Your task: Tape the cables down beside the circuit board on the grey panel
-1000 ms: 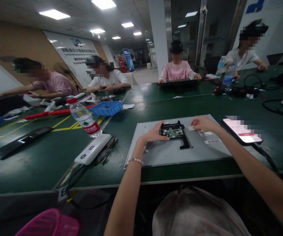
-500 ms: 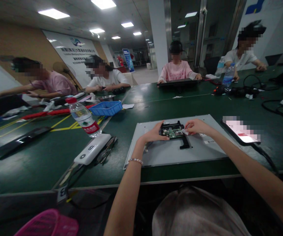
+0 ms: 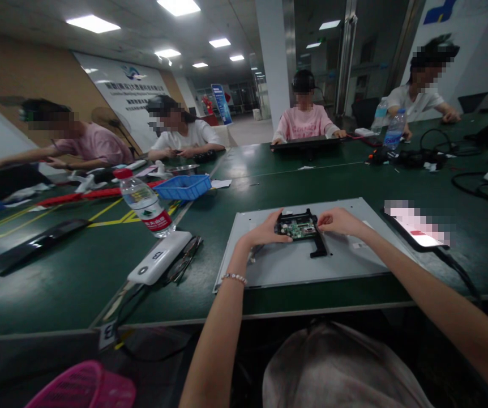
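Observation:
A flat grey panel (image 3: 278, 266) lies on the table in front of me. On it sits a black plastic frame (image 3: 318, 245) around a green circuit board (image 3: 298, 229). My left hand (image 3: 265, 231) holds the frame's left side, thumb along the near edge and fingers at the far edge. At the right side of the frame, my right hand (image 3: 336, 220) is closed in a pinch, its fingertips against the frame's edge. Whatever lies between those fingertips is too small to make out.
Right of the panel lies a lit phone (image 3: 418, 226) with a cable. On the left stand a water bottle (image 3: 144, 204), a white power bank (image 3: 161, 258), glasses (image 3: 182, 260) and a blue tray (image 3: 184, 187). Several people sit around the green table (image 3: 252, 170).
My right hand has shifted slightly left and closer to the frame. The small white piece seen at its fingertips earlier no longer shows. My left hand stays in place.

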`<state>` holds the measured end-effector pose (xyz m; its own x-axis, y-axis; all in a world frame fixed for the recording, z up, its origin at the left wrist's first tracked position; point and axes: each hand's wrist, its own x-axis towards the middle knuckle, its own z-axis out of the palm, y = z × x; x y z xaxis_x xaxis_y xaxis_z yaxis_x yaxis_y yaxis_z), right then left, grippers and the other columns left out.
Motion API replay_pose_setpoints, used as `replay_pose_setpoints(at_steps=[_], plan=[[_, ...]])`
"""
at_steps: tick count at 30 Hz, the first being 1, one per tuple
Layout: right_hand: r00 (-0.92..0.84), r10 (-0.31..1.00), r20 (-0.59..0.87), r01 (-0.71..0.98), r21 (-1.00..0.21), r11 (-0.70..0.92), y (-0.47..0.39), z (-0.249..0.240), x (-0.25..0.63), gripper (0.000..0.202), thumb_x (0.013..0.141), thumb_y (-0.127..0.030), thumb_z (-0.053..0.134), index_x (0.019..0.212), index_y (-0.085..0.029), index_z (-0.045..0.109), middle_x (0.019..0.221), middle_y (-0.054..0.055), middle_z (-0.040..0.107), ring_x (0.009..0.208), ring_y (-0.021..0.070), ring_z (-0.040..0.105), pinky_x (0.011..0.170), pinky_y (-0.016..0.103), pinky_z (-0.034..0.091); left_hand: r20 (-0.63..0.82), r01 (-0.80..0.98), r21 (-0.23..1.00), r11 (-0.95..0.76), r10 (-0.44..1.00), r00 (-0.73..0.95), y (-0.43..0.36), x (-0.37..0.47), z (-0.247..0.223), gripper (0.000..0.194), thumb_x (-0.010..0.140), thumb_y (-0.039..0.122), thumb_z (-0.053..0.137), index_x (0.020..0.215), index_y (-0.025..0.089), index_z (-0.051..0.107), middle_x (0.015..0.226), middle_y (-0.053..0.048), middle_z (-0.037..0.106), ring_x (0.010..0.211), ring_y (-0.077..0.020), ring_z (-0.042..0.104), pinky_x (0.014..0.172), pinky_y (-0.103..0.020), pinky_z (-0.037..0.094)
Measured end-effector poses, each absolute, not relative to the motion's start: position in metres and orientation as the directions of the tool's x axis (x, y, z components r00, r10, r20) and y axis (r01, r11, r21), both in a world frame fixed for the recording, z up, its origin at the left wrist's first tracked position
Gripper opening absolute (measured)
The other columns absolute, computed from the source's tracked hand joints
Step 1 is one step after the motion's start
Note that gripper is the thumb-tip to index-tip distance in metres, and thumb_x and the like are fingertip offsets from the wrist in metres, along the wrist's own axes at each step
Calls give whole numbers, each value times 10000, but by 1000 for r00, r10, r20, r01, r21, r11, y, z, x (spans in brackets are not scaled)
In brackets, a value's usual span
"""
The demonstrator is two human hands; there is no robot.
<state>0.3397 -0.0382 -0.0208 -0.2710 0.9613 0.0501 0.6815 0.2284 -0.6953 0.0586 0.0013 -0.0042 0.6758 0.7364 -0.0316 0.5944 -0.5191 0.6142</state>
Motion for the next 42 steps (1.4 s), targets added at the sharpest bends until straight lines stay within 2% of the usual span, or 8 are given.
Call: replay_pose_setpoints(at_steps=[5,13,27,33,42], plan=[[-266,963,45,715,-660,229,-41,-18,338,99,733,-229,638,793,-197,709,784,18,717,730,171,647,681,266,467,-13,584,610,-535,731,683,4,58,-7,1157,619,612,705,1496,174,89,1549,-131,173,1420,-308,183,1180,-418,153],[-250,968,30,711,-672,205,-44,-11,340,159,756,-318,627,801,-195,719,796,33,718,745,183,642,678,276,462,-24,593,609,-527,736,677,-1,59,-3,1146,628,605,696,1496,172,87,1550,-131,166,1422,-303,177,1180,-408,152],[-242,970,26,736,-647,201,-48,-5,343,194,771,-357,627,818,-213,748,812,32,722,743,193,628,687,294,453,-38,595,617,-516,735,677,-2,60,0,1151,619,616,697,1494,198,77,1556,-122,144,1427,-305,156,1180,-416,142],[-246,968,46,743,-632,219,-47,-6,343,191,775,-349,629,811,-211,755,832,30,729,772,197,632,712,298,448,-28,595,605,-529,733,680,-1,60,-1,1158,618,618,697,1492,166,87,1558,-136,132,1429,-306,147,1185,-408,131],[-291,956,32,735,-633,245,-39,-16,347,188,768,-326,623,812,-206,760,826,38,731,794,206,636,732,307,458,-34,599,605,-524,735,677,-1,60,-2,1152,625,615,697,1493,179,78,1559,-130,130,1430,-304,144,1184,-414,131]])
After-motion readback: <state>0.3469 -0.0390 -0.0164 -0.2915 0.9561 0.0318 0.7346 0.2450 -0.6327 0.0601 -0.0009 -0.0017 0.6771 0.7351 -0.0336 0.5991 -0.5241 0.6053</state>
